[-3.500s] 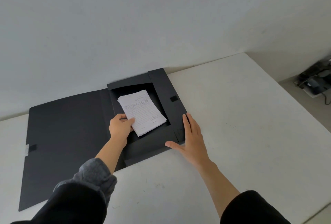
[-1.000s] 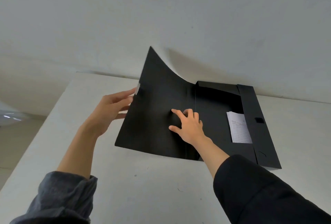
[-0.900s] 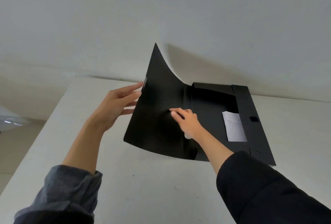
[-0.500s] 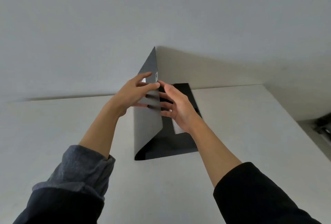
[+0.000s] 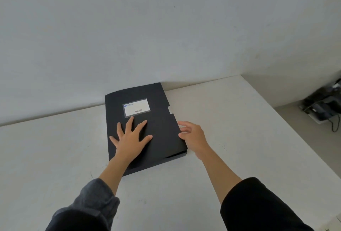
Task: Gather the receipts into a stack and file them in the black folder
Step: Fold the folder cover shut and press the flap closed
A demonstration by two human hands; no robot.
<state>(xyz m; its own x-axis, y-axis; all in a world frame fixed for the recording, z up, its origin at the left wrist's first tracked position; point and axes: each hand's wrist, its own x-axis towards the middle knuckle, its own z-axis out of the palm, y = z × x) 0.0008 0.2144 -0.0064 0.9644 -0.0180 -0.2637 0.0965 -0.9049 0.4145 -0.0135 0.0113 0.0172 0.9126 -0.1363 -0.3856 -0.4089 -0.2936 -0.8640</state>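
The black folder (image 5: 158,129) lies closed on the white table (image 5: 239,138), its cover up, with a white label (image 5: 136,109) near its far end. My left hand (image 5: 132,138) rests flat on the cover with fingers spread. My right hand (image 5: 193,134) touches the folder's right edge with loosely curled fingers and holds nothing. A small grey fastening tab (image 5: 170,110) sticks out on the right edge. The receipts are hidden inside the folder.
A plain grey wall (image 5: 166,27) rises right behind the folder. The table's right edge (image 5: 295,134) drops to the floor, where dark equipment with cables (image 5: 321,108) lies.
The folder's cover has swung over from upright to flat, closing over the receipts. My left hand let go of its edge and lies on it; my right hand moved to the right edge.
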